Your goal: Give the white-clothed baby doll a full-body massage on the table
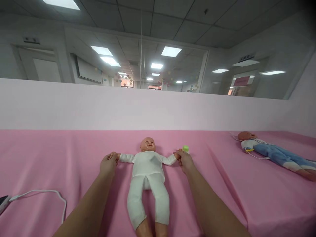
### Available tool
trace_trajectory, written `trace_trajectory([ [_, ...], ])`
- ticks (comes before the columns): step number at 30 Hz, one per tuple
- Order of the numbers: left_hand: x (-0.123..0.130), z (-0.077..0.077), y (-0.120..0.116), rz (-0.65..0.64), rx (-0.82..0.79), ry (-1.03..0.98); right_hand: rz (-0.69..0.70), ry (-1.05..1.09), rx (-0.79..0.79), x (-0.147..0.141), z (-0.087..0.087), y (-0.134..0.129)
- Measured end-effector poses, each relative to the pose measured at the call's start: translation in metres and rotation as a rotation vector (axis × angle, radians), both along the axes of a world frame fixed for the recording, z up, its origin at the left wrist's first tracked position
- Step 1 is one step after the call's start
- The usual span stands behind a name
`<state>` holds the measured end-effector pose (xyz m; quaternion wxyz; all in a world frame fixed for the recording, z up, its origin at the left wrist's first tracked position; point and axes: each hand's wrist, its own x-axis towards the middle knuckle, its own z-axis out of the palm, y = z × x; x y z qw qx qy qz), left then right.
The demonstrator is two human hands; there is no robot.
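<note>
A baby doll (148, 164) in a white long-sleeved top and white trousers lies on its back, its head away from me and both arms stretched out sideways. My left hand (108, 163) is closed around the doll's hand at the left. At the right, my right hand (185, 160) grips the doll's other hand between thumb and fingers. Just behind my right hand stands a small item with a light green top (185, 148), partly hidden by that hand.
Pink cloth (93, 141) with folds covers the surface. At the right lies a second doll (271, 153) in blue trousers, with a white cord around it. A white cable (46, 190) leads to a device (3, 203) at the left edge. Behind runs a white wall (123, 108) below glass.
</note>
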<state>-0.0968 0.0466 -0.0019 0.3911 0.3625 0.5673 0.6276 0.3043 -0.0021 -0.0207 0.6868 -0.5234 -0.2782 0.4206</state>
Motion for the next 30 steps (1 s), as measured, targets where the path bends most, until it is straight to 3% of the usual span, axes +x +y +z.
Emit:
trace_trajectory([
  [6,0.006,0.003,-0.001,0.032,-0.029,-0.011,0.056,-0.125,-0.086,0.007,-0.007,0.001],
  [12,-0.001,-0.009,0.012,0.026,-0.091,-0.003,0.067,-0.091,-0.157,0.015,-0.012,0.004],
  [17,-0.001,-0.013,0.019,0.03,-0.087,-0.087,0.216,-0.032,-0.123,0.024,-0.008,-0.001],
  [22,0.001,-0.009,0.011,-0.022,-0.043,-0.102,0.379,-0.009,-0.006,0.029,-0.008,-0.006],
  [30,0.004,-0.006,0.01,0.049,-0.057,-0.151,0.281,-0.028,-0.016,0.03,-0.019,0.004],
])
